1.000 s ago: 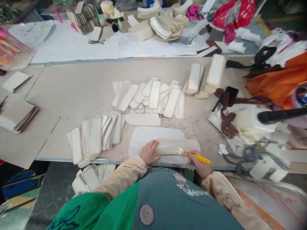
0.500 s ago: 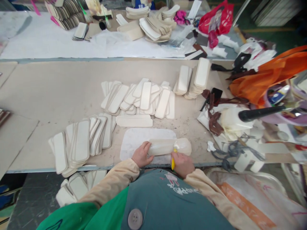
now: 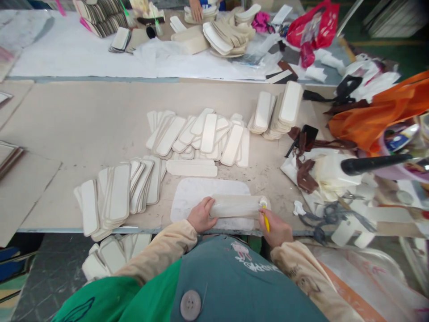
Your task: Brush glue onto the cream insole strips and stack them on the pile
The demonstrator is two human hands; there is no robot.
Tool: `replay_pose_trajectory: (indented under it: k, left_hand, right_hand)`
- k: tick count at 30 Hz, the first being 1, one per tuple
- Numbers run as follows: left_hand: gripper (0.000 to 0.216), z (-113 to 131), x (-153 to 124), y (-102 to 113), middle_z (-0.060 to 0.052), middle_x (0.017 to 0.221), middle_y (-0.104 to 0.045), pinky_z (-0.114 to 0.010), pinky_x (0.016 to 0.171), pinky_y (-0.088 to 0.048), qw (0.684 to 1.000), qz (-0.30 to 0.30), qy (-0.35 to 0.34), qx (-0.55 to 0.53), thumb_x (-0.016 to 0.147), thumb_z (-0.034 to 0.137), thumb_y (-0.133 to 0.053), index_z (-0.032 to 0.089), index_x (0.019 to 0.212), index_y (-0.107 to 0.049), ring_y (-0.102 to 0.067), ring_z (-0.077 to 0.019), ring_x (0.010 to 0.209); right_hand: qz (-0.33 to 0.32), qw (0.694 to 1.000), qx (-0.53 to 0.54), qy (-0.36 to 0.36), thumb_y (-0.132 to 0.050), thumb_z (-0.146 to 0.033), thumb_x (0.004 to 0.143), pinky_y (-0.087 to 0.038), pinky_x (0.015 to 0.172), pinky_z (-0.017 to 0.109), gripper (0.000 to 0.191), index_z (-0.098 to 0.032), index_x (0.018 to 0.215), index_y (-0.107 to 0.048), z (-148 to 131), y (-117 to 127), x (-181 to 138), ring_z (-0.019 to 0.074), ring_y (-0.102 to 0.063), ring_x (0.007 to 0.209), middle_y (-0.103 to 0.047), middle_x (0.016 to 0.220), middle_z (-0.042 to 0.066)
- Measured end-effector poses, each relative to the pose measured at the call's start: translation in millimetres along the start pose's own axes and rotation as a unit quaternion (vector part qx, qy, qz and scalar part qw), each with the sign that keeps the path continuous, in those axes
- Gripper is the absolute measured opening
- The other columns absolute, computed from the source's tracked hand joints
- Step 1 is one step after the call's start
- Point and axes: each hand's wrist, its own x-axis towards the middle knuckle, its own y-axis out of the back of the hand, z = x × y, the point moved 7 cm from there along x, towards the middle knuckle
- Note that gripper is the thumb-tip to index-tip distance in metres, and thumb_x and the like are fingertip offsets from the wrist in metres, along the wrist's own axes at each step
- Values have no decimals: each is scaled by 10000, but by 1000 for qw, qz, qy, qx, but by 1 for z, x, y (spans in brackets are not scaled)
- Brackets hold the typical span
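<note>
A long cream strip (image 3: 236, 206) with rounded ends lies on a white mat (image 3: 197, 193) at the table's near edge. My left hand (image 3: 200, 215) presses down on the strip's left end, fingers curled over it. My right hand (image 3: 275, 227) is closed round a yellow-handled brush (image 3: 266, 220). The brush's bristles touch the strip's right end. One loose cream strip (image 3: 191, 168) lies just beyond the mat.
Fanned piles of cream strips (image 3: 115, 193) lie to the left, a spread pile (image 3: 201, 134) in the middle and upright stacks (image 3: 279, 109) at the right. A black handle (image 3: 375, 163), scissors (image 3: 330, 214), scraps and an orange bag (image 3: 378, 114) crowd the right. Another person's hand (image 3: 195, 9) works at the far table.
My right hand has carried the brush along the strip: from the middle, then back out to its right end. My left hand has stayed on the left end. The camera shifted slightly.
</note>
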Motion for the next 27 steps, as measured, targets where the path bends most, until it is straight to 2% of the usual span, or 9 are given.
replay_pose_trajectory:
  k: [3, 7, 10, 12, 16, 21, 23, 25, 27]
  left_hand:
    - [669, 2, 1, 0, -169, 1294, -485, -438, 999, -505, 1000, 0, -3, -5, 713, 315, -663, 149, 1316, -426, -554, -300, 1181]
    - [676, 2, 1, -1, -173, 1295, -487, -448, 979, -517, 1000, -7, 1, -1, 709, 344, -668, 154, 1312, -429, -555, -310, 1184]
    - [695, 1, 1, -2, -174, 1303, -483, -444, 973, -521, 1000, -10, 3, 2, 699, 339, -673, 159, 1321, -421, -554, -314, 1189]
    - [705, 1, 0, -3, -179, 1307, -482, -441, 972, -522, 1000, -9, 4, 2, 698, 334, -672, 151, 1328, -414, -551, -314, 1192]
    - [698, 1, 0, -2, -173, 1317, -480, -444, 981, -516, 1000, -10, 13, 7, 709, 338, -667, 154, 1332, -409, -552, -308, 1189]
    - [679, 2, 0, 0, -164, 1321, -484, -439, 994, -508, 1000, -18, 15, 15, 716, 324, -663, 161, 1328, -418, -556, -301, 1184]
    - [672, 2, 0, 0, -172, 1322, -483, -439, 1001, -503, 1000, -17, 8, 16, 724, 319, -655, 152, 1329, -416, -545, -305, 1200]
    - [671, 1, 0, 0, -178, 1324, -479, -438, 1009, -497, 1000, -14, 3, 17, 727, 317, -652, 148, 1332, -415, -533, -307, 1218]
    - [667, 0, 0, -1, -177, 1323, -479, -436, 1016, -492, 1000, -11, 3, 20, 731, 318, -651, 148, 1333, -417, -530, -305, 1222]
  right_hand:
    - [-83, 993, 85, 24, -466, -390, 904, -506, 803, 344, 299, -219, 1002, -690, -28, -20, 2, 241, -695, 870, -738, 983, 91]
    - [-206, 930, 305, -16, -451, -454, 921, -512, 693, 287, 304, -247, 997, -659, -75, -51, 3, 171, -652, 681, -692, 742, 5]
    - [-255, 888, 376, -73, -472, -488, 907, -483, 608, 263, 317, -233, 976, -647, -85, -70, 2, 146, -586, 582, -610, 619, -33]
    - [-261, 878, 390, -94, -483, -492, 896, -468, 593, 258, 323, -221, 965, -643, -80, -77, 2, 141, -564, 570, -597, 608, -36]
    - [-199, 903, 355, -136, -499, -501, 873, -455, 587, 255, 340, -202, 931, -651, -44, -65, -1, 142, -553, 558, -584, 590, -35]
    - [-29, 948, 262, -180, -530, -524, 845, -448, 542, 234, 385, -173, 906, -673, 14, -11, -9, 139, -565, 531, -578, 560, -27]
    - [48, 966, 198, -157, -531, -507, 862, -453, 545, 227, 381, -167, 935, -689, 25, 13, -11, 136, -588, 535, -629, 604, -4]
    - [106, 985, 108, -89, -516, -455, 892, -474, 615, 232, 350, -167, 961, -704, 20, 28, -9, 145, -642, 613, -706, 737, 43]
    - [106, 994, -3, -19, -488, -373, 913, -476, 668, 252, 308, -170, 983, -709, 4, 26, -3, 170, -677, 700, -738, 857, 81]
